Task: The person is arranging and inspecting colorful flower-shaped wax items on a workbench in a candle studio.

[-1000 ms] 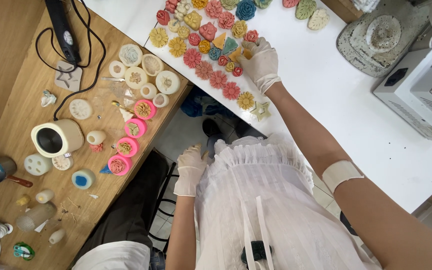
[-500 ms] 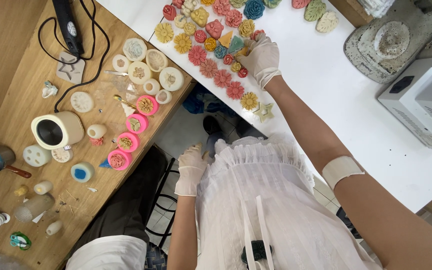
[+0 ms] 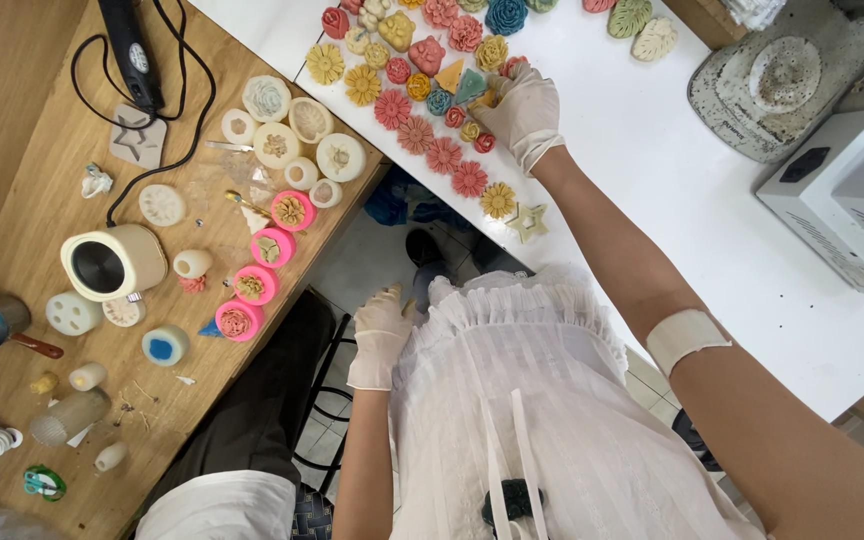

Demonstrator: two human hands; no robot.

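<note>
On the white counter [image 3: 672, 180], the right hand [image 3: 524, 108], gloved in white, rests among a spread of small moulded flowers, its fingers curled down over the yellow and red pieces near a teal triangular piece [image 3: 470, 86]; whether it pinches one of them cannot be told, since the glove hides the fingertips. Coral-pink daisy shapes [image 3: 443, 155] lie in a diagonal row just beside the hand, with a yellow flower [image 3: 498, 199] and a pale star-shaped piece [image 3: 528, 222] at the near end of that row. Farther along the counter sit a round grey scale [image 3: 774, 85] and a white box-like machine [image 3: 852, 200], well apart from the flowers.

The left hand [image 3: 380, 335], also gloved, hangs loosely at the front of the white pleated apron [image 3: 542, 400], fingers relaxed and slightly bent, holding nothing. It is near the edge of the wooden counter [image 3: 22, 150] on the person's left. On that wood stand four pink silicone moulds [image 3: 264, 255] in a slanted line, several whitish round moulds [image 3: 297, 135] beyond them, a cream melting pot [image 3: 112, 262] with a dark inside, a small blue-centred mould [image 3: 164, 345], and a black tool with its cable [image 3: 132, 50] coiled across the top. A white band [image 3: 687, 338] wraps the right forearm.
</note>
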